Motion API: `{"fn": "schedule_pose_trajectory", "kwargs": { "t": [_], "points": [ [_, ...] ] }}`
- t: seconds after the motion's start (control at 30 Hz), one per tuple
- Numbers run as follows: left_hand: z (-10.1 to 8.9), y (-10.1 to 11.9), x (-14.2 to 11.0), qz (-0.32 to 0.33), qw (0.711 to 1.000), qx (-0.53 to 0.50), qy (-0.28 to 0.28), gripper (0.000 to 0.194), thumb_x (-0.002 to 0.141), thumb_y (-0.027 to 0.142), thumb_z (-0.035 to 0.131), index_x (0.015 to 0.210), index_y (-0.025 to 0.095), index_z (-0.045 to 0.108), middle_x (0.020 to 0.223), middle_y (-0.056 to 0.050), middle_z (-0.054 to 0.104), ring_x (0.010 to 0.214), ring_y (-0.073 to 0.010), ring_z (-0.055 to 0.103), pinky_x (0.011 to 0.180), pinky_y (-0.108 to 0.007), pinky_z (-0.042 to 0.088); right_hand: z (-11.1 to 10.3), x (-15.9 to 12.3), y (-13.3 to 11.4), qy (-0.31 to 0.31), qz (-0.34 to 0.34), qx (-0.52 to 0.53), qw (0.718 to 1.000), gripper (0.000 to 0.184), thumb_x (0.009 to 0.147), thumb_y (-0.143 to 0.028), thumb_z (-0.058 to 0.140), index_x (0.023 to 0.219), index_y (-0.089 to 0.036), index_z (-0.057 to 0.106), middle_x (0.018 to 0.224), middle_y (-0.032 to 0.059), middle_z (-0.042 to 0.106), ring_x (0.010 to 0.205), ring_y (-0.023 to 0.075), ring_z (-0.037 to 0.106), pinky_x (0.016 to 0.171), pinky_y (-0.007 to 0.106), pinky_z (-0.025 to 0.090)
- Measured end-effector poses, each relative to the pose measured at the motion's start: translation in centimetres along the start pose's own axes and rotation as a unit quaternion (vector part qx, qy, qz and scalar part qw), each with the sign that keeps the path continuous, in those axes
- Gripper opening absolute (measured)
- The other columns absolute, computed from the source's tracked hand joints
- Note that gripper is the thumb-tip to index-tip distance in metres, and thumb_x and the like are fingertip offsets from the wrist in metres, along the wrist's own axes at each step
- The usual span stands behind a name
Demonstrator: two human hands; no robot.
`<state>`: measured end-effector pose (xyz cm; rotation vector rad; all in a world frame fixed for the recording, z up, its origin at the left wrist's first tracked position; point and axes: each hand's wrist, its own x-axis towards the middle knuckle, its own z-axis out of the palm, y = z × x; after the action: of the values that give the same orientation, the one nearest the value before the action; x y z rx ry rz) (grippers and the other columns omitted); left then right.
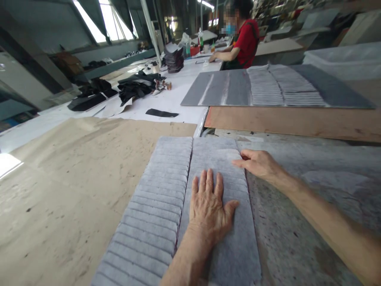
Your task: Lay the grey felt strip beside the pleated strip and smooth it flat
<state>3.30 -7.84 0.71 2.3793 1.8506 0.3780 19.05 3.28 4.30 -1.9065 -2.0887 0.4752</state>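
Note:
Two columns of overlapping grey felt-like fabric pieces lie side by side before me: a left column (149, 210) and a right column (235, 246). My left hand (208, 202) rests flat on the right column, its fingers stretched forward and the thumb out to the side. At that column's far right edge, my right hand (256, 162) pinches the border of a grey fabric piece (228, 155) between thumb and fingers. Part of its grip is hidden under the edge.
Brown paper (74, 190) covers the table on my left. Ahead lie dark fabric scraps (135, 87), a black strip (162, 113) and a stack of pieces (173, 59). A grey board (238, 87) carries more overlapping pieces. A co-worker in red (248, 43) sits beyond it.

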Motion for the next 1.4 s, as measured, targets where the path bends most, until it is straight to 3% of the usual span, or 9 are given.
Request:
{"fn": "schedule_pose_trajectory", "kwargs": {
  "t": [0.17,0.3,0.5,0.87,1.4],
  "points": [
    [-0.2,0.0,-0.1,-0.008,1.0,-0.004,0.0,0.067,0.086,0.056,0.024,0.138,0.015,0.027,0.146,-0.013,0.025,0.135,-0.0275,0.016,0.109,-0.047,0.017,0.6,-2.5,-0.5,0.011,0.048,-0.015,0.999,0.021,0.072,-0.032,0.06,0.059,-0.02,0.05,0.061,0.0013,0.056,0.058,0.0151,0.048,0.055,0.026,0.032],
    [-0.1,0.0,-0.1,-0.006,1.0,-0.009,-0.001,0.067,0.086,0.057,0.024,0.138,0.015,0.027,0.147,-0.012,0.023,0.135,-0.0272,0.015,0.109,-0.047,0.016,1.0,-3.7,-1.0,-0.024,0.055,-0.007,0.998,0.028,0.074,-0.033,0.058,0.053,-0.02,0.045,0.052,-0.0017,0.05,0.052,0.0123,0.045,0.049,0.023,0.029],
    [0.2,0.0,-0.1,0.004,1.0,0.004,0.012,0.065,0.087,0.055,0.022,0.138,0.015,0.028,0.146,-0.013,0.024,0.135,-0.029,0.017,0.107,-0.05,0.022,1.7,-5.0,-1.0,-0.046,0.076,-0.018,0.996,0.027,0.077,-0.036,0.053,0.057,-0.018,0.05,0.051,-0.0016,0.052,0.052,0.0121,0.048,0.049,0.022,0.028],
    [0.4,0.1,-0.1,0.002,1.0,0.013,0.018,0.066,0.087,0.057,0.018,0.138,0.017,0.028,0.146,-0.012,0.023,0.134,-0.0277,0.017,0.108,-0.049,0.024,2.1,-4.5,-1.3,-0.064,0.073,-0.047,0.994,0.023,0.08,-0.029,0.047,0.066,-0.016,0.058,0.07,0.0101,0.065,0.067,0.0186,0.059,0.054,0.025,0.03],
    [0.3,0.3,-0.2,-0.005,1.0,0.007,0.02,0.067,0.087,0.056,0.019,0.139,0.015,0.027,0.146,-0.013,0.024,0.135,-0.0276,0.016,0.108,-0.049,0.019,1.9,-4.1,-1.3,-0.07,0.066,-0.092,0.991,0.026,0.08,-0.034,0.048,0.07,-0.015,0.062,0.078,0.0152,0.067,0.074,0.0243,0.062,0.055,0.027,0.035]
  ]
}}
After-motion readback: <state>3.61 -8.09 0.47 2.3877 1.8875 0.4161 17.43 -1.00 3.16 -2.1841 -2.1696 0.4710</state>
